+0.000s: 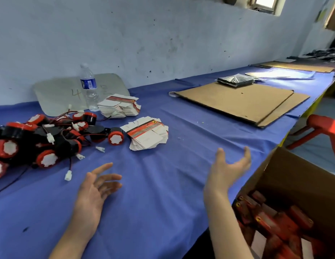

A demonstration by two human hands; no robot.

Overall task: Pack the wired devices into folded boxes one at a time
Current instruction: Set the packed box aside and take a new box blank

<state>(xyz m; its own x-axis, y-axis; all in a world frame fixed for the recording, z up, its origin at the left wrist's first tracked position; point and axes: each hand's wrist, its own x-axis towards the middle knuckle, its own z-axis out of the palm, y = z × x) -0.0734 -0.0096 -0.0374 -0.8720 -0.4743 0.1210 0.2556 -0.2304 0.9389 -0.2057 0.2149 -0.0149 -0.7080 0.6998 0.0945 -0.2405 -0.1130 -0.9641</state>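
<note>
A broad stretch of desk (153, 199) lies between your left hand (93, 193) and right hand (226, 171), both spread and holding nothing. A carton (286, 180) of red boxes (265, 221) stands at the desk's right edge, beside your right hand. The devices (41, 139) pile up beyond your left hand, with flat boxes (148, 135) ahead.

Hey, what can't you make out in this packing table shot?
Head view:
Wired devices pile: cut off by the left edge, uncountable.
Carton with packed boxes: cut off by the bottom edge.
Print on the flat box stacks: too small.
Black packet: glossy wrap hides contents.
</note>
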